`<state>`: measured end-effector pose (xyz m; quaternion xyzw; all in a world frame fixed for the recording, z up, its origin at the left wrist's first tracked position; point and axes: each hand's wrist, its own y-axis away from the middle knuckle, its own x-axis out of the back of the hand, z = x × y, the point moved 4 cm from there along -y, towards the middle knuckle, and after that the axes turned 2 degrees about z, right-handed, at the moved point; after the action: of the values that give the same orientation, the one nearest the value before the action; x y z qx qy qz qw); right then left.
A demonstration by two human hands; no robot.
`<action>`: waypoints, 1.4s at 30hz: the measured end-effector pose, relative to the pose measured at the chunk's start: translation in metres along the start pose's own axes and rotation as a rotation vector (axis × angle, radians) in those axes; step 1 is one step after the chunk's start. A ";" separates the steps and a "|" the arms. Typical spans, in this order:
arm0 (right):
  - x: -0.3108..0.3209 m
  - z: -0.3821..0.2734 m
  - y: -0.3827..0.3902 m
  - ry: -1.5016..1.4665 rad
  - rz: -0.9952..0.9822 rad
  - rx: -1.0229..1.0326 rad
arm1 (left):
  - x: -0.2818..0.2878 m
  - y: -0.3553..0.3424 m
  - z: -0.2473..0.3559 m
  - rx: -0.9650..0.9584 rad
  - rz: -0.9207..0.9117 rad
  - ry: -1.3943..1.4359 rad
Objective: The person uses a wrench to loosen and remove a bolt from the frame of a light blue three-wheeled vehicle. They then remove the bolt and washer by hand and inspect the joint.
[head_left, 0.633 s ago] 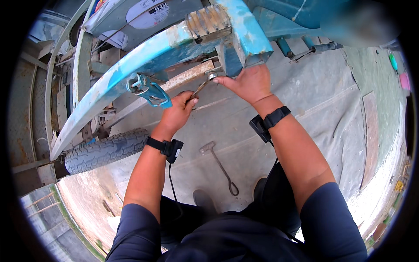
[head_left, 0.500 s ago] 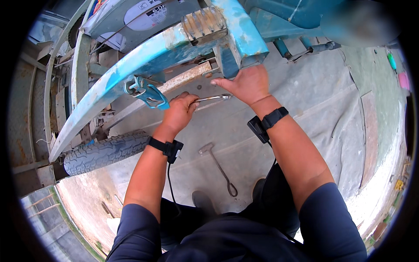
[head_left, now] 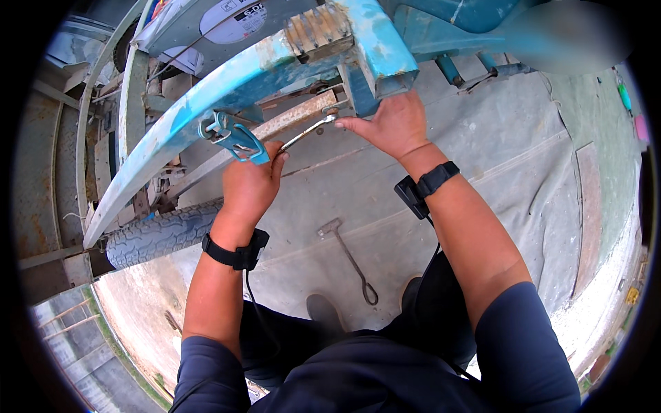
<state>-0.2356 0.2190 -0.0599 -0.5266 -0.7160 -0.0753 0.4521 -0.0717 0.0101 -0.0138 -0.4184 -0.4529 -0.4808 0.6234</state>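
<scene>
Two bare hands are placed beneath the curved blue frame [head_left: 227,81]. One slim metal wrench [head_left: 306,135] is gripped by the left hand [head_left: 249,182], whose fingers are closed around the end of the handle. It is held well away from its head, presumably so that more leverage is gained. The wrench is slanted up to the right, and its head is set at a small metal fitting [head_left: 332,110] near the end of a rusty bar [head_left: 296,115]; how fully the two are engaged cannot be told. The thumb of the right hand [head_left: 399,127] is stretched toward the wrench head, perhaps so that it is steadied; whether contact is made is unclear. The other right fingers are hidden at the square blue tube [head_left: 394,81], so a grip there cannot be confirmed, though the hand seems to be braced against it. A blue latch [head_left: 237,141] is hung from the frame, close to the left knuckles. Below, on the grey sheet [head_left: 468,220], a loop-handled metal tool [head_left: 350,257] is laid in front of the shoes [head_left: 325,311], apparently within easy reach.
</scene>
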 end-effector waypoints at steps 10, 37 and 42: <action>0.000 0.000 0.001 -0.017 0.100 0.008 | 0.028 -0.006 0.029 -0.011 -0.009 -0.160; -0.006 0.003 0.003 -0.079 0.085 -0.010 | 0.004 0.006 -0.030 0.068 -0.079 -0.004; -0.009 0.005 0.003 -0.029 0.072 0.002 | -0.058 0.004 -0.049 0.048 -0.189 0.141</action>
<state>-0.2354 0.2168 -0.0709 -0.5526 -0.7031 -0.0505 0.4446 -0.0674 -0.0233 -0.0823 -0.3240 -0.4569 -0.5545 0.6154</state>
